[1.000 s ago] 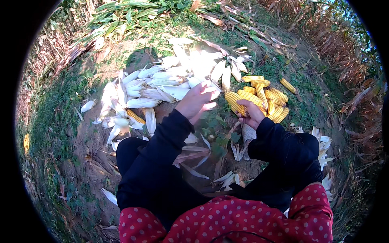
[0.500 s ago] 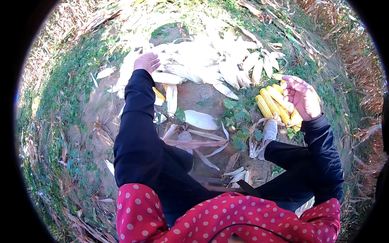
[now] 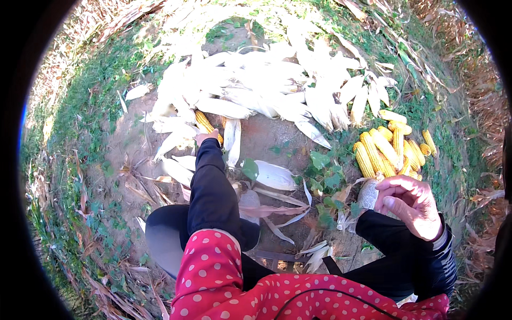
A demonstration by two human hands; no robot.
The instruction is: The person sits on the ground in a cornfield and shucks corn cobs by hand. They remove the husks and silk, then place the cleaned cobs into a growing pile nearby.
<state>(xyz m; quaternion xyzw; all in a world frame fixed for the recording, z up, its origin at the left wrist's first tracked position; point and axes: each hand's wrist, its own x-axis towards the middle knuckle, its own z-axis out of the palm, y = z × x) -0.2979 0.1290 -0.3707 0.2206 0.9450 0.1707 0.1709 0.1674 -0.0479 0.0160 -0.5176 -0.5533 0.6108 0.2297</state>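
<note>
12 o'clock is straight ahead of me. The husk pile (image 3: 256, 80) spans 10 to 2 o'clock of my left hand (image 3: 206, 137). The heap (image 3: 398, 143) lies between 11 and 12 o'clock of my right hand (image 3: 415, 207), whose fingers are curled, thumb tip apart. The cob (image 3: 204, 122) extends toward 11 o'clock from my left fingers, which overlap its near part; clamped or not, I cannot tell.
</note>
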